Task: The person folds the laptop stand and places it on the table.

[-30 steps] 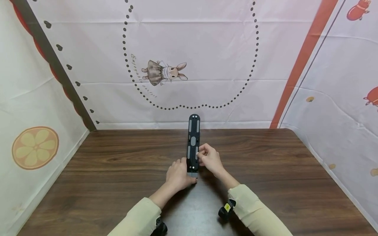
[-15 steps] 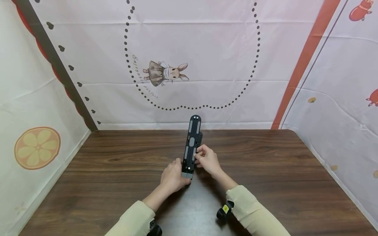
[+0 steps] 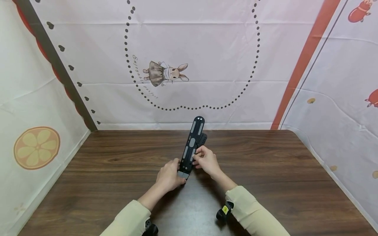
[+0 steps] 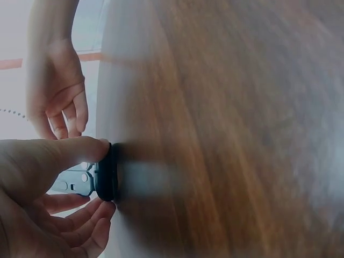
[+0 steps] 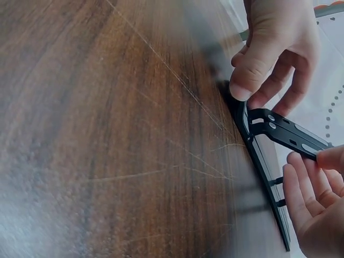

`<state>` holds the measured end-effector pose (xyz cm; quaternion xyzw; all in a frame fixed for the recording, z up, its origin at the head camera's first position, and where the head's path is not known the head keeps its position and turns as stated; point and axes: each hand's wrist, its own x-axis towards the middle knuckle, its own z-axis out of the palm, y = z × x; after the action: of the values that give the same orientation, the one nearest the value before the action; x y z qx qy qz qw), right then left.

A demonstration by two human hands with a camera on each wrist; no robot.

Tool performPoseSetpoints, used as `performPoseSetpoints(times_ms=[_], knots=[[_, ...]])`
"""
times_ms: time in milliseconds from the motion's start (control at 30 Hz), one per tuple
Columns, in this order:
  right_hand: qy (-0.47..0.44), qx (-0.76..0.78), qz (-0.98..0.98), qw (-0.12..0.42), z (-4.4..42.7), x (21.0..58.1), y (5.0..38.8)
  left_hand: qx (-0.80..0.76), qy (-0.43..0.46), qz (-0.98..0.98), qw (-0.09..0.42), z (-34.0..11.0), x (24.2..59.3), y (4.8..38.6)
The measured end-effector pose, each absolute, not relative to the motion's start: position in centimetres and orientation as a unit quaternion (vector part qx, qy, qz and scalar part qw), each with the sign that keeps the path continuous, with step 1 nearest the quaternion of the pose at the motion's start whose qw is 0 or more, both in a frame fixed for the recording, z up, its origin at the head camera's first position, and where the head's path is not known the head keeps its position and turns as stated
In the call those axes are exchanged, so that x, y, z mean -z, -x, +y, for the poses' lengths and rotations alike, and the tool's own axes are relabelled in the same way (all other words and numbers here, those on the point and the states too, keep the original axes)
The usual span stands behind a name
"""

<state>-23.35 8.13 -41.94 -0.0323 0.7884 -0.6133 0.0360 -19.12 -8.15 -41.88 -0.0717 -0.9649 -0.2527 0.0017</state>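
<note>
A long black device with grey pads (image 3: 192,142) leans up from the table in the head view, tilted to the right at its top. My left hand (image 3: 169,176) grips its near end, thumb on the grey end piece. My right hand (image 3: 207,162) pinches its right edge with thumb and fingers. From the right wrist view, the device shows a flat black base (image 5: 263,177) on the table and a raised arm (image 5: 290,134) joined near the left hand (image 5: 279,54); the right hand (image 5: 317,199) holds that arm's edge. The left wrist view shows the left thumb and fingers around the dark end (image 4: 106,172).
The brown wooden table (image 3: 118,157) spreads around the hands. White printed cloth (image 3: 206,59) with a rabbit picture (image 3: 165,73) hangs behind it, and more cloth stands at both sides. Dark devices are strapped at both wrists.
The device has turned, its near end moving left and its top slightly right, and more of the part behind it shows. My left hand has moved left with it; my right hand shifted slightly left.
</note>
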Motion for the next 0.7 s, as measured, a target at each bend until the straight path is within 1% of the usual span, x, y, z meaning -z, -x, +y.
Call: performPoseSetpoints(times_ms=[433, 600, 700], knots=[[0.043, 0.605, 0.793, 0.047, 7.8, 42.0, 23.4, 0.243, 0.086, -0.966, 0.004, -9.6, 41.8, 19.7], [0.063, 0.597, 0.798, 0.053, 8.1, 42.1, 23.3, 0.236, 0.095, -0.967, 0.008, -9.9, 41.8, 19.8], [0.085, 0.582, 0.807, 0.042, 8.7, 42.2, 23.3, 0.234, 0.102, -0.967, 0.011, -10.0, 41.9, 19.8]])
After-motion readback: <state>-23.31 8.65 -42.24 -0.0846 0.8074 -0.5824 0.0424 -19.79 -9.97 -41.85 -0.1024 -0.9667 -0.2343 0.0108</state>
